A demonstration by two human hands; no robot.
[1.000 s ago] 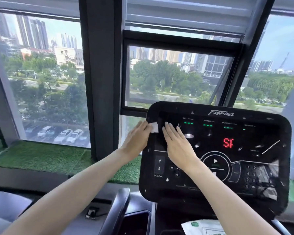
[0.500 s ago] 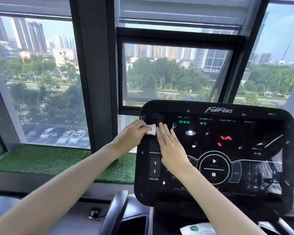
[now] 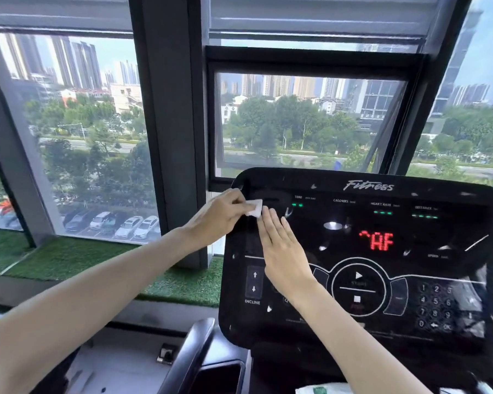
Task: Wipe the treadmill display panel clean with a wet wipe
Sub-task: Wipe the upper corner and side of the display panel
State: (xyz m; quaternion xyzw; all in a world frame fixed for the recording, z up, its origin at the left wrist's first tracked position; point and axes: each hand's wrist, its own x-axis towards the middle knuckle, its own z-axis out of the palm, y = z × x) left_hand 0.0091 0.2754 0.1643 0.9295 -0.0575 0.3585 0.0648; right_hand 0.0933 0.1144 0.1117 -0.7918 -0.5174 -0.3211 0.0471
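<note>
The black glossy treadmill display panel (image 3: 410, 251) fills the right half of the view, with red lit characters, green indicator lights and white specks on it. My left hand (image 3: 217, 217) pinches a small folded white wet wipe (image 3: 255, 208) against the panel's upper left corner. My right hand (image 3: 282, 248) lies flat on the panel just below and right of the wipe, fingers together, fingertips touching the wipe's edge.
A window with dark frames (image 3: 168, 137) stands right behind the panel. Green artificial turf (image 3: 83, 257) lines the sill. A black handrail (image 3: 191, 356) and cup recess (image 3: 219, 376) sit below the panel. A white and green wipe packet (image 3: 322, 389) shows at the bottom edge.
Both hands have shifted slightly up and left on the panel with the wipe. The red readout has changed. The head camera has moved a little.
</note>
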